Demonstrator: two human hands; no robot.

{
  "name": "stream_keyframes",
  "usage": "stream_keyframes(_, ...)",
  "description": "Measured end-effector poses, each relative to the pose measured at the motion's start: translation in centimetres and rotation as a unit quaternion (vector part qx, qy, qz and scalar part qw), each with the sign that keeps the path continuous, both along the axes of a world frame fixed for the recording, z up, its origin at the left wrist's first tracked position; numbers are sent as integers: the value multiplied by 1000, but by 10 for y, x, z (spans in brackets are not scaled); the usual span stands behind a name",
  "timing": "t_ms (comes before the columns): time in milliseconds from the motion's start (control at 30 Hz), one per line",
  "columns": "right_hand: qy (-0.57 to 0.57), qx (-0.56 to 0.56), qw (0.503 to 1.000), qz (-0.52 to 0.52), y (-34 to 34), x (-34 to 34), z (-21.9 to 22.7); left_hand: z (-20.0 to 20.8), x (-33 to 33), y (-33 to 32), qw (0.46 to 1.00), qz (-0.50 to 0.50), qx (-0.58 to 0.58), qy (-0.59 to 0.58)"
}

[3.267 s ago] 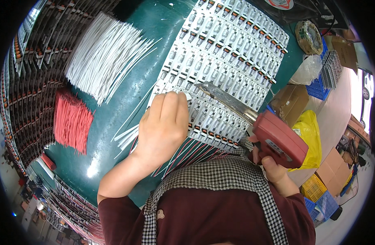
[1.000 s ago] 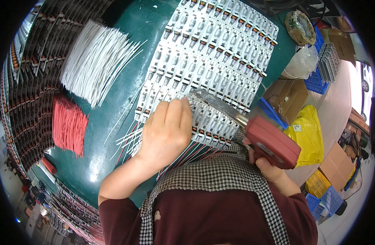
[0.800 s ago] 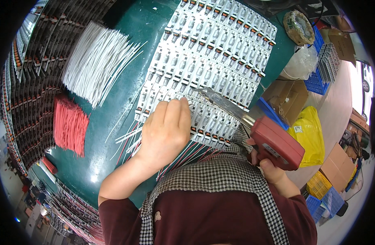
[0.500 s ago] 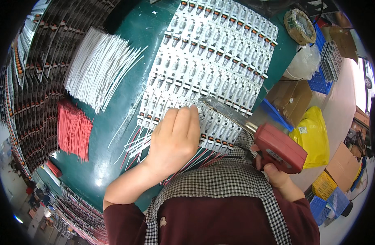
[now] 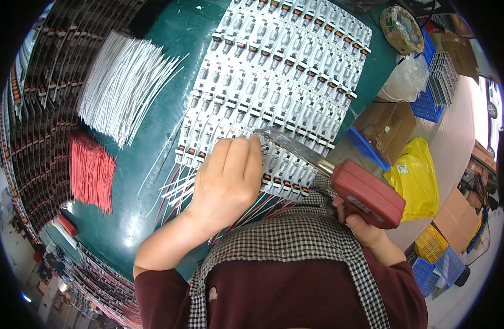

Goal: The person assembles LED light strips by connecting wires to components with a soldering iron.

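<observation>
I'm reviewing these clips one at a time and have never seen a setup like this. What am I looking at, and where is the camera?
There is no robot here: a person works with two bare hands. The view comes from the left one of two fisheye cameras worn on the head, looking down, so straight edges bend toward the rim.

On the green tabletop lie rows of white circuit boards, with a white wire bundle and a red wire bundle to their left.

The right hand grips a red gun-shaped tool, whose metal shaft reaches over the boards. The left hand has its fingertips near the shaft's tip; whether they pinch anything is hidden.
</observation>
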State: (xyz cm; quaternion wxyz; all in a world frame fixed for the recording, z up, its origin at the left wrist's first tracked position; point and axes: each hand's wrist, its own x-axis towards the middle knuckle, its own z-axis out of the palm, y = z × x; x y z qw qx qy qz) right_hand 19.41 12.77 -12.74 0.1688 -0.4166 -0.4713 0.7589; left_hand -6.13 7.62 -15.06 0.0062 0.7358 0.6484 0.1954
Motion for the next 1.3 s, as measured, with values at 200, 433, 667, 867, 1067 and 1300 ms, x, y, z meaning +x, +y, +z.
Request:
stream_keyframes(200,-74,79,994,33,-2,4,-2,0,0,1,1000,1,3,9)
stream_keyframes(433,14,60,998,-21,-7,10,0,0,1,0,1000,4,-6,11)
stream_keyframes(667,-1,9,1000,-1,-8,22,1,5,8,2,1000,-5,-1,3)
stream_keyframes(867,23,34,999,-34,-4,9,1,3,12,4,1000,-12,-5,-2)
stream_keyframes(1067,-6,46,999,-16,-5,13,-1,4,11,4,1000,-14,-4,-3)
stream_keyframes(1300,-52,39,998,-4,-7,17,-3,9,17,1,997,11,-76,-27)
